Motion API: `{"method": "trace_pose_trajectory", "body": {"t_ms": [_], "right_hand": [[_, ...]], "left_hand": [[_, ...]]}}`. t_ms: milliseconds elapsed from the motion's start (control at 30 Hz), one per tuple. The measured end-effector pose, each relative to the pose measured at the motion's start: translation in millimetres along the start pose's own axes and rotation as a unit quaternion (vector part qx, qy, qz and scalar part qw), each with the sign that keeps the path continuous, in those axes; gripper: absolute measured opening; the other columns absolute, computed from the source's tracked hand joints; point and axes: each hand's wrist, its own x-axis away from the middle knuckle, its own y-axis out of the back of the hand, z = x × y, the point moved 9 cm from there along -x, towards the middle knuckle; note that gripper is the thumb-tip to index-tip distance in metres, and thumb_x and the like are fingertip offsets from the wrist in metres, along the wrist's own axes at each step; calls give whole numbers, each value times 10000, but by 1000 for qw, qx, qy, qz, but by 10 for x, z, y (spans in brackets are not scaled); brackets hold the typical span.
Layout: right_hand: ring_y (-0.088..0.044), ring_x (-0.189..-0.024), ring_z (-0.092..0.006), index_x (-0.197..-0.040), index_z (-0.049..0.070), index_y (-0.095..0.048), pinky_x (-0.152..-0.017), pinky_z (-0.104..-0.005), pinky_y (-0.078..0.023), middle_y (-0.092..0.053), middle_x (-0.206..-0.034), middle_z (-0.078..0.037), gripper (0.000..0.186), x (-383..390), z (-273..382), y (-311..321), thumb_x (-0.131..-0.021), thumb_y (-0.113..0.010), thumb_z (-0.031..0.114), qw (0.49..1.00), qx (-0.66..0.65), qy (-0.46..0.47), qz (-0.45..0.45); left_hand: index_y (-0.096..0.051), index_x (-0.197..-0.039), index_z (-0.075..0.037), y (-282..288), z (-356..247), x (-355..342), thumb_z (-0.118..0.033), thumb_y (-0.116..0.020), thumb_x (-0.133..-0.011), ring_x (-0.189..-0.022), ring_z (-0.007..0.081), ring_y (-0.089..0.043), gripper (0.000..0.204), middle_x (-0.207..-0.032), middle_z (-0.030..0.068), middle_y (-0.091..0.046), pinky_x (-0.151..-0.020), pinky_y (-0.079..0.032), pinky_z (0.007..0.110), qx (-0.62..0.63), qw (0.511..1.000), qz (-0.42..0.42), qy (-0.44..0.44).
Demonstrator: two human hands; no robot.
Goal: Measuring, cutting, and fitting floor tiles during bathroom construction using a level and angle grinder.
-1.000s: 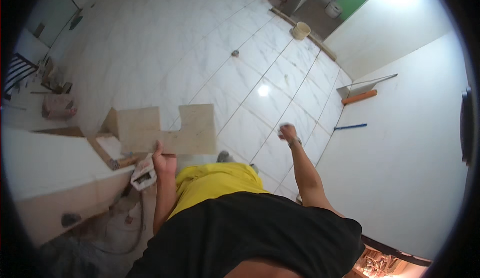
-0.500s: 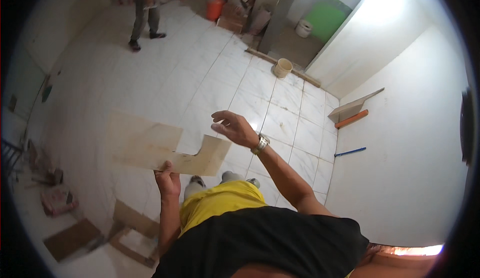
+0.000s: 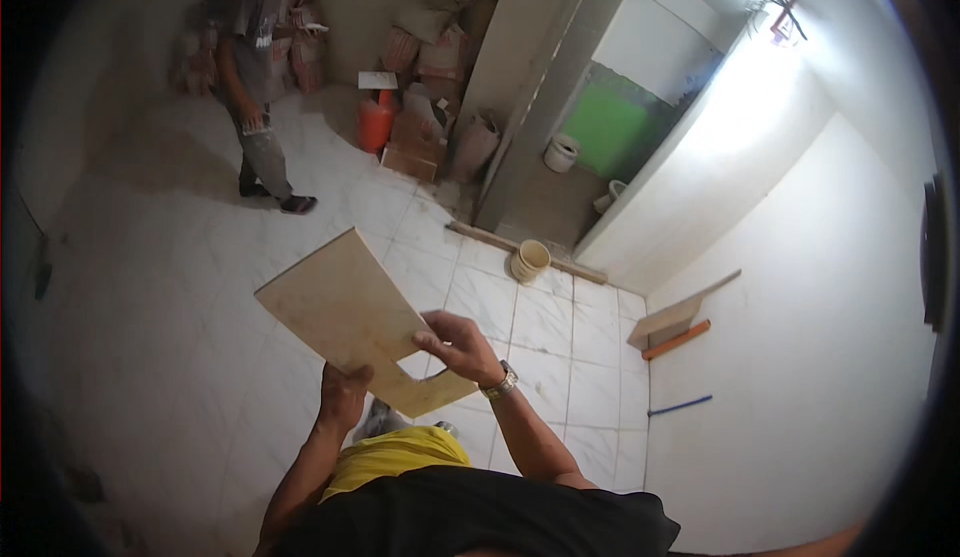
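Note:
A flat beige cut tile (image 3: 345,302), with a rounded notch in one side, is held tilted above the floor in front of me. My left hand (image 3: 345,395) grips its lower edge, thumb lying over the top face. At the notch, my right hand (image 3: 460,345) closes on the tile's right edge, thumb on top and the other fingers partly hidden. A metal watch sits on my right wrist. Below the tile, part of my shoes shows on the marbled floor.
A co-worker (image 3: 262,97) stands at the far left. Near the doorway sill (image 3: 525,252) stands a beige bucket (image 3: 530,260). Behind are an orange container (image 3: 375,125) and sacks (image 3: 440,55). Against the right wall lean a board (image 3: 668,322), an orange bar (image 3: 677,340) and a blue rod (image 3: 680,406).
My right hand, free before, has taken hold of the tile. The tile has turned, its left end swinging up and away. The view has tipped upward, and the co-worker shows more fully.

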Motion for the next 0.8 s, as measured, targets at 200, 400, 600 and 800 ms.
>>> {"method": "trace_pose_trajectory", "body": {"t_ms": [200, 400, 600, 800], "right_hand": [[-638, -926, -80, -1221, -39, -619, -818, -263, -536, -720, -1016, -51, 406, -1393, -17, -169, -929, -718, 224, 992, 14, -18, 125], [-647, -808, -77, -1212, -6, -646, -694, -296, -526, -737, -899, -62, 392, -2307, -347, -202, -918, -719, 243, 987, 115, -61, 95], [-633, -682, -415, -1021, 8, -672, -618, -411, -505, -658, -771, -239, 229, -3772, -601, -307, -881, -710, 186, 941, 325, 93, -13], [-651, -709, -363, -973, 131, -682, -608, -442, -518, -671, -757, -150, 237, -4578, -1295, 319, -752, -632, 65, 851, 523, 35, -30]], "left_hand": [[-506, -1320, -8, 547, -252, -1016, 37, -642, -815, -1161, 225, -548, 525, -1258, 93, -573, -1028, -421, 356, 69, 993, -87, -44], [-516, -1317, -27, 1235, -28, -1970, -65, -761, -780, -1138, 212, -552, 591, -1201, 75, -586, -1018, -431, 348, 120, 989, -82, -31], [-536, -1200, -36, 2846, 271, -3312, -33, -720, -794, -864, 152, -623, 446, -1009, 71, -637, -729, -527, 274, -18, 981, -151, 119], [-512, -919, -77, 3477, -683, -4401, -112, -636, -892, -739, 86, -445, 131, -832, -20, -459, -669, -424, 240, -75, 976, -201, -43]]}}
